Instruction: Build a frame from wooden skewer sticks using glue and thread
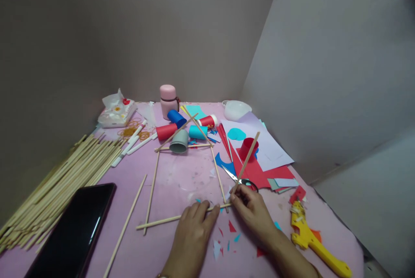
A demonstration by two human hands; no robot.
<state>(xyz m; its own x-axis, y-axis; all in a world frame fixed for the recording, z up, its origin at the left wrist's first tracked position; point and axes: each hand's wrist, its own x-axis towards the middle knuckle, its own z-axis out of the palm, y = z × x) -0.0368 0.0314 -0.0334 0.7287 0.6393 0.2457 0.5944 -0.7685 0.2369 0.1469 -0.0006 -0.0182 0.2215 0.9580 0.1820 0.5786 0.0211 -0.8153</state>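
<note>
My left hand [194,226] lies flat on the pink table [181,174], fingers pressing a thin wooden stick [162,222] that runs along the near side of a square frame of sticks. My right hand [251,209] pinches another wooden stick [248,159] near its lower end, holding it tilted up to the right, right where the near stick meets the right-hand stick [218,170] of the frame. Scissors [238,179] lie just beyond my right hand.
A bundle of sticks [61,183] and a black phone [74,230] lie at left. Paper cups [178,133], a pink flask [168,100], tissues [116,111], a white bowl [238,109], coloured paper sheets [259,148] and a yellow glue gun [311,239] lie around. Walls close in behind and right.
</note>
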